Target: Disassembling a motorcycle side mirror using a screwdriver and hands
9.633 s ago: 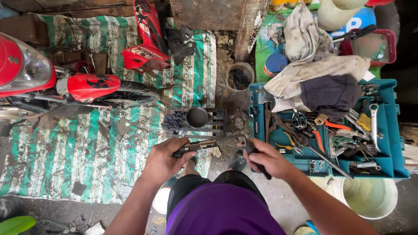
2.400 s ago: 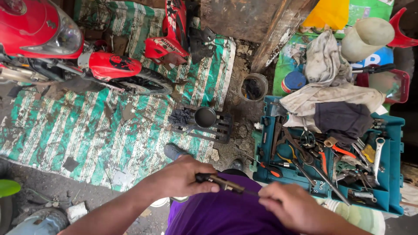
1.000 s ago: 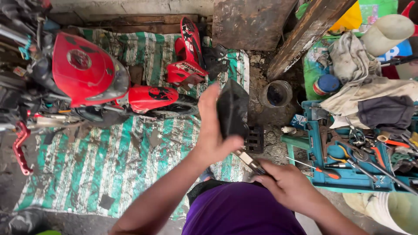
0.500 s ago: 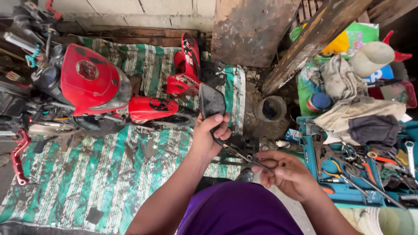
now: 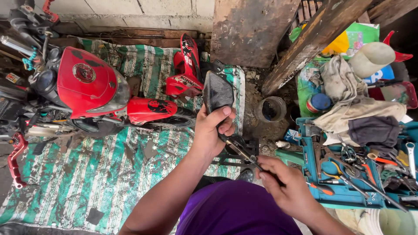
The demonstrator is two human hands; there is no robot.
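Mat (image 5: 100, 174), green-striped, covers floor w/ red motorbike parts (image 5: 87, 87) at left; blue toolbox (image 5: 348, 191) sits at right. Left hand (image 5: 211, 130) is clamped on black mirror (image 5: 217, 92), held upright mid-frame above mat. Right hand (image 5: 285, 187) grips thin tool (image 5: 244, 153), tip at mirror's stem.

I'm in a rough backyard motorbike repair spot. Red motorcycle fairings (image 5: 91, 85) and a handlebar (image 5: 19, 43) lie on a green striped tarp (image 5: 87, 174) over dirt floor. Open teal toolbox (image 5: 348, 174) full of pliers, wrenches, screwdrivers beside me; rags (image 5: 348, 100), bare block wall (image 5: 143, 8), old timber (image 5: 318, 35).
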